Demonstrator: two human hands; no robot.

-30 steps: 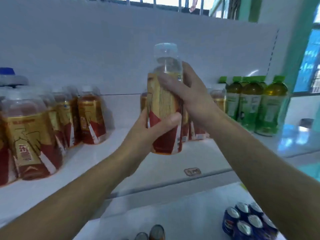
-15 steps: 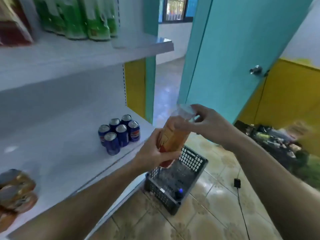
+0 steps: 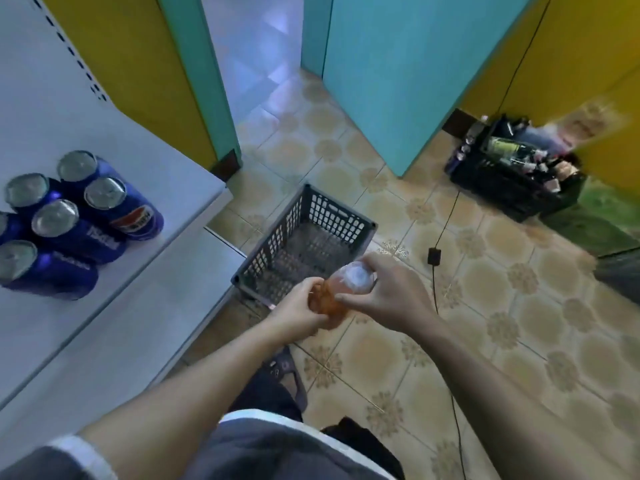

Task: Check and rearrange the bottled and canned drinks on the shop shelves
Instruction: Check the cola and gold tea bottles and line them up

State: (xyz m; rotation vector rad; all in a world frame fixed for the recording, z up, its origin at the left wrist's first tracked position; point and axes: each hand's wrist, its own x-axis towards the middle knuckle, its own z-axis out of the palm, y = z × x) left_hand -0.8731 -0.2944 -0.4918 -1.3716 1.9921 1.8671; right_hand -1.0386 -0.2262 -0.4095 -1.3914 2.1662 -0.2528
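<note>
Amber plastic bottle (image 3: 332, 299): clamped by left hand (image 3: 299, 311) at body, right hand (image 3: 386, 296) at cap, beside grey perforated basket (image 3: 266, 252). Lower upright.

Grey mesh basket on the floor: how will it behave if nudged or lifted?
Probably light: the grey basket has perforated plastic walls and nothing plainly shows inside. On the smooth tiled floor it would likely slide rather than tip, given its wide base. The thin walls may flex in a one-handed grip.

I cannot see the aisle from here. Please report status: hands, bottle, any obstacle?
Left hand grips bottle body. Right hand grips its top. Bottle held over near edge of grey basket. Nothing between them.
</note>
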